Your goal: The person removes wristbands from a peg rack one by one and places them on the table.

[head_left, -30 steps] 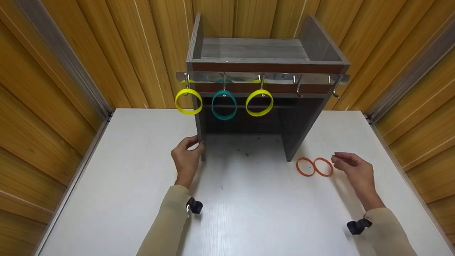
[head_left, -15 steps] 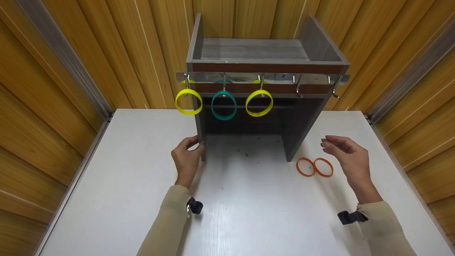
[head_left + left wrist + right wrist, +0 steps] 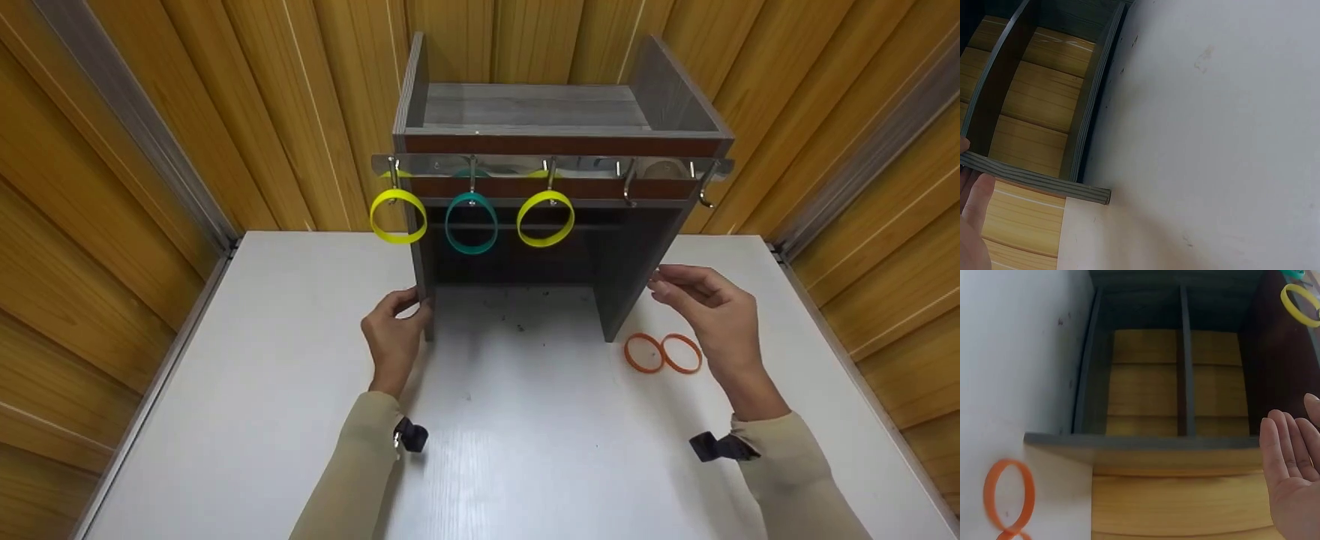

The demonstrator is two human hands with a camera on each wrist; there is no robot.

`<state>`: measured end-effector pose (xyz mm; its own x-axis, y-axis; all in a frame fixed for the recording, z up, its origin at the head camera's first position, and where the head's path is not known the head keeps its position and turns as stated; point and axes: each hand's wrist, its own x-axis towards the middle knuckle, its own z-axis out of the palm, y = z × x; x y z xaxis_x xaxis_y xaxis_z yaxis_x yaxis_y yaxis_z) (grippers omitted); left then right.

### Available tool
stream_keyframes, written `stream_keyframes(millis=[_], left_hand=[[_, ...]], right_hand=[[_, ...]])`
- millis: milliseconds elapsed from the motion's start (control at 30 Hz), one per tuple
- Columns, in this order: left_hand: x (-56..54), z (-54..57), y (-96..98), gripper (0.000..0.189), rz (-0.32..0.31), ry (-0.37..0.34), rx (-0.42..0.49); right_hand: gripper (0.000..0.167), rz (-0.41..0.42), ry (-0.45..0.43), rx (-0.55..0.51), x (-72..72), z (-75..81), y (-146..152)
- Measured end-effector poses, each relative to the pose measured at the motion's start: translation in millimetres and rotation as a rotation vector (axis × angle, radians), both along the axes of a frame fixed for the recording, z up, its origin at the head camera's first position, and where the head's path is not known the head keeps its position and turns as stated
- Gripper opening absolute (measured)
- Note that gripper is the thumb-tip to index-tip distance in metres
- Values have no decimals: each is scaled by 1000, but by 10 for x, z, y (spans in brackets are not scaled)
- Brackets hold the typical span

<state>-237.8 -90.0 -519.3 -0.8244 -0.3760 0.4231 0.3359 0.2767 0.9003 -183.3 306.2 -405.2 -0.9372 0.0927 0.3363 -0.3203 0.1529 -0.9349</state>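
Observation:
My left hand (image 3: 394, 337) pinches the front edge of the left side panel of a grey wooden shelf (image 3: 536, 105); in the left wrist view, fingers (image 3: 978, 205) show on either side of that panel (image 3: 1039, 179). Close to the right side panel, my right hand (image 3: 712, 315) holds nothing, its fingers fairly straight in the right wrist view. Two orange rings (image 3: 643, 352) lie side by side on the white table below it. From the metal hook rail (image 3: 592, 165) hang a yellow ring (image 3: 397, 238), a teal ring (image 3: 472, 249) and a second yellow ring (image 3: 546, 241).
Two bare hooks (image 3: 628, 187) are at the rail's right end. The shelf stands at the back of the white table (image 3: 525, 450), before yellow wood-plank walls (image 3: 300, 112). Small dark specks (image 3: 520, 328) dot the tabletop under the shelf.
My right hand has moved up and left, from beside the orange rings to the shelf's right side panel. The left hand keeps its grip, and the rings lie and hang as before.

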Motion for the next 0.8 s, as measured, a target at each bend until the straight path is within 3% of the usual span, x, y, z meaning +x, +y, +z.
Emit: stream_keyframes(millis=[300, 600, 800], left_hand=[[-1, -3, -2, 20, 1, 0, -14], [-3, -4, 0, 19, -1, -2, 2], [6, 17, 4, 19, 8, -63, 7]], right_hand=[[33, 112, 48, -10, -19, 143, -303], [33, 117, 88, -26, -116, 233, -522], [33, 183, 129, -104, -193, 272, -652]])
